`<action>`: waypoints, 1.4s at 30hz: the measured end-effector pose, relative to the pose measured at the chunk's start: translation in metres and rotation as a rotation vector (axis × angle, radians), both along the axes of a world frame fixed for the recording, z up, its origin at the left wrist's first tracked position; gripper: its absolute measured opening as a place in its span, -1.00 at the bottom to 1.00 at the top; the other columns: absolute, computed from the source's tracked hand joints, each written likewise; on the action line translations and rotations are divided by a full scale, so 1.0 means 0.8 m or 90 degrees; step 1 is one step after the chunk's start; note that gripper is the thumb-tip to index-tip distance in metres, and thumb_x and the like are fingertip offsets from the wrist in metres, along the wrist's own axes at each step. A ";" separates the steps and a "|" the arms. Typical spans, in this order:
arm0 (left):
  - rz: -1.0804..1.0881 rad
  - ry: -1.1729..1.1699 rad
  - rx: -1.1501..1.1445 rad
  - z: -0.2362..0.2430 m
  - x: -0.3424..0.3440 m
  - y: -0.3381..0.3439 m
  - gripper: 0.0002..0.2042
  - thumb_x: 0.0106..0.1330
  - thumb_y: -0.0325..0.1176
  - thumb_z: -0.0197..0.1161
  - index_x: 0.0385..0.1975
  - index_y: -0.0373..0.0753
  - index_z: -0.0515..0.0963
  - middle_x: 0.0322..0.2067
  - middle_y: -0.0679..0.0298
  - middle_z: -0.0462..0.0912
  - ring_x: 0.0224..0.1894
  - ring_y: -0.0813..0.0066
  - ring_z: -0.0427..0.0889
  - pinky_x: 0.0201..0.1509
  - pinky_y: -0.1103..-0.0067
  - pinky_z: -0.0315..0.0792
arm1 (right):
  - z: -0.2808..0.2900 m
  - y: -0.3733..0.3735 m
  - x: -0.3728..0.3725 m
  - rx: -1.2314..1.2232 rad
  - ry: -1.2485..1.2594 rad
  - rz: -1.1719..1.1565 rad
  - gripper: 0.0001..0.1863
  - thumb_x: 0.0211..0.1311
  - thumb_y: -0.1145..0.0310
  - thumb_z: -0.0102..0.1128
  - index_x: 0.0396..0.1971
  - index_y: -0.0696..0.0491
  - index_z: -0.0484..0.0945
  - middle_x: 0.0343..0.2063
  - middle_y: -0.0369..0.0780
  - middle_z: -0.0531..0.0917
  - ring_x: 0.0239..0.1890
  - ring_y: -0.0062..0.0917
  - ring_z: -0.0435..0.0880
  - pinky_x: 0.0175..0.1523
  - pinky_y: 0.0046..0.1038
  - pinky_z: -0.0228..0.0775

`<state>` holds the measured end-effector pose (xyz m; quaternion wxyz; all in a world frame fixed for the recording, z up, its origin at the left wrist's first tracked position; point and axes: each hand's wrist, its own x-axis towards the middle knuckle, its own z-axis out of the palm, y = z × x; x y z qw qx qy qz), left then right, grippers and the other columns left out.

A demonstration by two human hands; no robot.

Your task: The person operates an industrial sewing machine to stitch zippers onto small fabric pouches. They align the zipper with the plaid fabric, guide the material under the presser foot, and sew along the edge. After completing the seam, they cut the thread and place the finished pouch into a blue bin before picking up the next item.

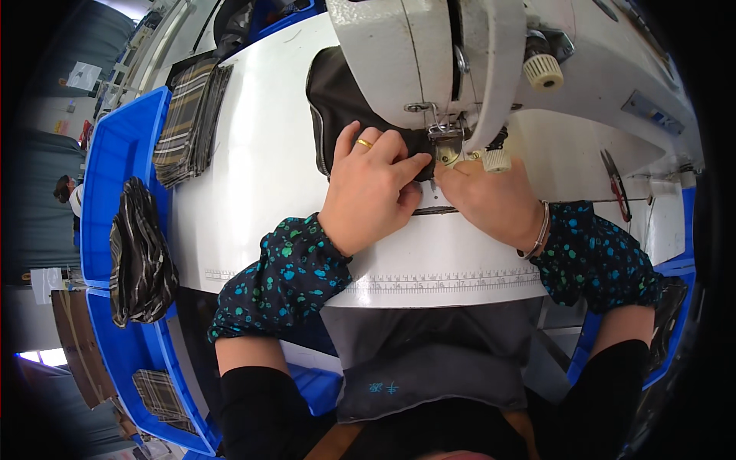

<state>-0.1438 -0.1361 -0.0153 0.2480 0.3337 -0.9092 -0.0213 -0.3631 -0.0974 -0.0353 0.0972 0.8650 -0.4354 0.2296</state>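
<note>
A dark brown fabric piece with a zipper along its curved edge [326, 92] lies on the white table, its right end under the presser foot [446, 136] of a white sewing machine [383, 61]. My left hand [372, 180], a ring on one finger, rests on the piece with fingers curled and gripping it close to the foot. On the other side, my right hand [491, 195] pinches the edge of the same piece just in front of the needle area. Its fingertips are partly hidden by the machine's parts.
Folded plaid fabric pieces [195, 119] are stacked at the table's left. Blue bins [115, 169] stand beside it, with a dark striped bundle [139, 253] over one rim. Red-handled snips [617, 184] lie right of the machine. A printed ruler [429, 282] runs along the front edge.
</note>
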 end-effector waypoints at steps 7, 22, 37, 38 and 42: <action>-0.006 -0.036 -0.031 0.003 0.004 0.011 -0.73 0.08 -0.43 0.42 -0.17 -0.13 0.80 -0.27 0.37 0.55 -0.08 0.34 0.57 0.38 0.11 0.34 | 0.003 0.003 -0.002 0.029 -0.048 0.002 -0.89 0.19 0.36 0.31 -0.27 -0.06 0.70 -0.73 -0.30 0.56 -0.65 -0.37 0.65 -0.55 -0.29 0.42; -0.016 -0.061 -0.078 0.002 0.002 0.019 -0.82 0.19 -0.43 0.35 -0.22 -0.18 0.77 -0.31 0.40 0.60 -0.11 0.41 0.63 0.38 0.12 0.36 | 0.004 0.006 -0.005 0.066 -0.043 0.031 -0.71 0.18 0.38 0.31 -0.08 0.01 0.76 -0.60 -0.31 0.68 -0.60 -0.41 0.69 -0.50 -0.32 0.46; -0.077 -0.052 -0.072 -0.001 0.004 0.011 -0.81 0.08 -0.44 0.33 -0.29 -0.22 0.77 -0.34 0.36 0.55 -0.14 0.36 0.59 0.28 0.28 0.44 | 0.013 0.013 -0.001 0.074 -0.025 0.033 -0.70 0.23 0.41 0.25 -0.06 0.11 0.75 -0.59 -0.32 0.67 -0.57 -0.45 0.70 -0.49 -0.38 0.46; -0.077 -0.050 -0.076 -0.001 0.002 0.010 -0.80 0.09 -0.43 0.33 -0.28 -0.22 0.77 -0.34 0.36 0.55 -0.14 0.36 0.59 0.28 0.28 0.43 | 0.013 0.012 -0.002 0.064 -0.028 0.032 -0.72 0.24 0.42 0.24 -0.08 0.11 0.75 -0.59 -0.32 0.67 -0.57 -0.45 0.70 -0.49 -0.38 0.46; -0.066 -0.062 -0.067 0.003 0.001 0.000 -0.78 0.13 -0.44 0.32 -0.22 -0.22 0.77 -0.33 0.36 0.56 -0.12 0.36 0.60 0.28 0.29 0.42 | 0.009 0.012 -0.003 0.054 0.035 -0.009 -0.81 0.25 0.43 0.24 -0.19 0.11 0.73 -0.59 -0.31 0.66 -0.56 -0.45 0.70 -0.48 -0.37 0.48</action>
